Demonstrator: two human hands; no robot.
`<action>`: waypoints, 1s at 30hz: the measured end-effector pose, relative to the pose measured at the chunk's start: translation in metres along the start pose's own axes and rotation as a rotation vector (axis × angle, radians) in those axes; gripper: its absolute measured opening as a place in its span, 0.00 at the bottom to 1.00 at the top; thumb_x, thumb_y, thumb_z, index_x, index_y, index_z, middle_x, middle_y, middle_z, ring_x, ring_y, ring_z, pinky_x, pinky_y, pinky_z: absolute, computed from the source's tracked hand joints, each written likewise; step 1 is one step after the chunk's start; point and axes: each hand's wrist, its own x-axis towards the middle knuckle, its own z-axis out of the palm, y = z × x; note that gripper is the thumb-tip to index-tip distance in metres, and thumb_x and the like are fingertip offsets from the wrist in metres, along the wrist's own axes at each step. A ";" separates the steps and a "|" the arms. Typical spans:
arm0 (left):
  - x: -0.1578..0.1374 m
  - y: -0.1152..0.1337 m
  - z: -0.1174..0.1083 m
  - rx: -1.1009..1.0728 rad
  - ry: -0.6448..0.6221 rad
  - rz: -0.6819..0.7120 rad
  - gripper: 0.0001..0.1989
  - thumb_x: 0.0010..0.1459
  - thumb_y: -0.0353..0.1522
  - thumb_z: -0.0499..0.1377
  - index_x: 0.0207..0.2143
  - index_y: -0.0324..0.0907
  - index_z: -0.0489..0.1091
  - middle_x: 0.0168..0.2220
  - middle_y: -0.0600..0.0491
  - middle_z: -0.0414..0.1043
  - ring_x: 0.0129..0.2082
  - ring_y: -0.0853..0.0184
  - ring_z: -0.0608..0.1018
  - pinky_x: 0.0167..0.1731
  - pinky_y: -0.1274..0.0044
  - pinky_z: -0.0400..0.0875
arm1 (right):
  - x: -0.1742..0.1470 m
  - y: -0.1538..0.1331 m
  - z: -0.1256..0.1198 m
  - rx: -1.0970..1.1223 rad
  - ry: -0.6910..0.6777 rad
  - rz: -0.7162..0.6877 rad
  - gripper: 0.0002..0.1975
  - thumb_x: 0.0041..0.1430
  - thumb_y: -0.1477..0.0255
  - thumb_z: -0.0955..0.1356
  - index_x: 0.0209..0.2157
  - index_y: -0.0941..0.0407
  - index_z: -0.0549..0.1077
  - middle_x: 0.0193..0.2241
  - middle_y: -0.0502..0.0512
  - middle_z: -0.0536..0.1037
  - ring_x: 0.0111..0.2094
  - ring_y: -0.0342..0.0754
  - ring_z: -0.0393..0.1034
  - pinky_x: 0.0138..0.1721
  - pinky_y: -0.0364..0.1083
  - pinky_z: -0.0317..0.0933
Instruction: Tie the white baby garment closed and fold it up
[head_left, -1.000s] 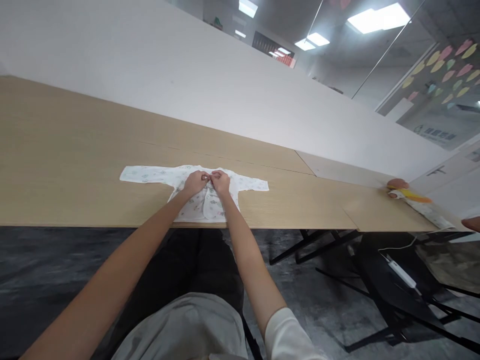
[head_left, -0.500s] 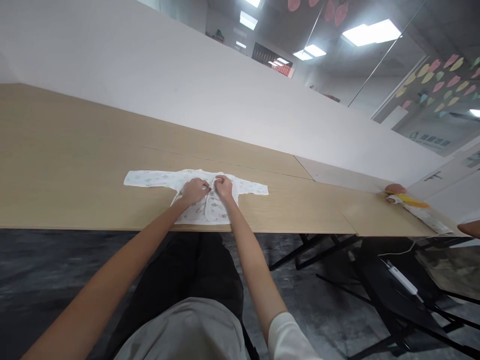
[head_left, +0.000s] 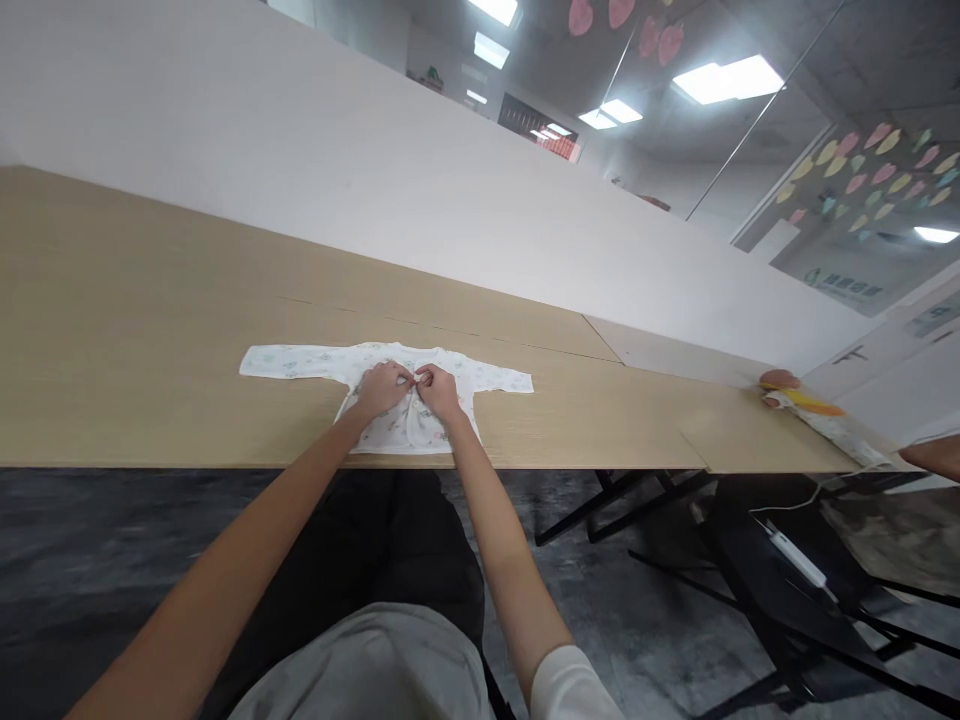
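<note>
A small white baby shirt (head_left: 405, 436) with a scattered print lies flat on the wooden table, its sleeves spread out to both sides. On its upper front, my left hand (head_left: 385, 386) pinches the fabric near the centre opening. My right hand (head_left: 437, 388) is closed on the opposite front edge, its fingertips meeting those of the left. The bit of cloth between the fingertips is mostly covered by the fingers.
The long wooden table (head_left: 150, 300) runs along a white partition (head_left: 337, 180). At its far right end lie an orange and yellow item (head_left: 802, 400) and some pale cloth. Below on the right, a black chair (head_left: 780, 560) carries a white power strip (head_left: 797, 558).
My right hand has moved left and slightly down, so its fingertips now meet the left hand's at the shirt's opening. The view has shifted a little.
</note>
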 end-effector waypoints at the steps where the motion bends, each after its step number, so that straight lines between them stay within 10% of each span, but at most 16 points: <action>1: 0.000 0.000 0.000 -0.003 -0.003 0.006 0.15 0.56 0.37 0.55 0.36 0.44 0.82 0.44 0.46 0.80 0.48 0.53 0.78 0.51 0.66 0.70 | 0.000 0.000 0.000 0.010 0.001 0.019 0.13 0.50 0.83 0.66 0.36 0.55 0.76 0.26 0.46 0.77 0.32 0.45 0.73 0.42 0.43 0.68; 19: 0.000 -0.008 0.004 -0.440 0.032 0.079 0.17 0.53 0.40 0.54 0.37 0.42 0.79 0.39 0.49 0.82 0.41 0.60 0.80 0.46 0.73 0.73 | 0.005 0.005 0.004 0.335 0.125 0.220 0.10 0.52 0.74 0.70 0.38 0.55 0.74 0.26 0.47 0.79 0.30 0.44 0.76 0.38 0.43 0.71; 30: -0.007 0.008 -0.010 -0.304 0.000 0.040 0.14 0.52 0.36 0.56 0.34 0.43 0.80 0.38 0.48 0.82 0.40 0.59 0.80 0.45 0.72 0.72 | 0.009 0.007 -0.001 0.334 0.200 0.291 0.15 0.45 0.78 0.65 0.36 0.56 0.76 0.28 0.48 0.78 0.31 0.45 0.75 0.38 0.42 0.70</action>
